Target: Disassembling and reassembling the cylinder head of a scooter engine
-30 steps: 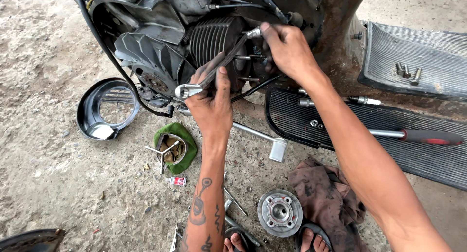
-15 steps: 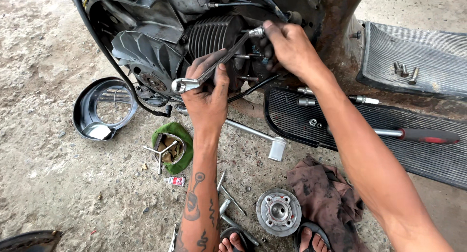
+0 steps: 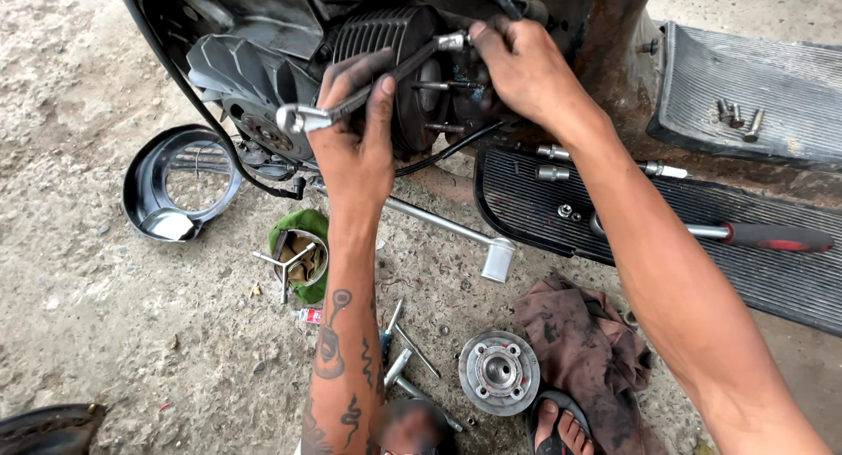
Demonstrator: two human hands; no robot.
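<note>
At the far middle a scooter engine point(image 3: 386, 60) with a finned cylinder sits exposed above the concrete floor point(image 3: 105, 315). To the right a ribbed black floor mat point(image 3: 745, 78) carries a few loose bolts point(image 3: 737, 114). At left a round black cover point(image 3: 175, 185) lies open side up, and nearer, a small cup point(image 3: 304, 257) on a green rag holds a three-way wrench. The left hand point(image 3: 355, 139) reaches up from below, its grip clenched around the angled socket wrench point(image 3: 368, 91) across the cylinder. The right hand point(image 3: 517, 69) comes from the right, fingers closed on the wrench's far end.
</note>
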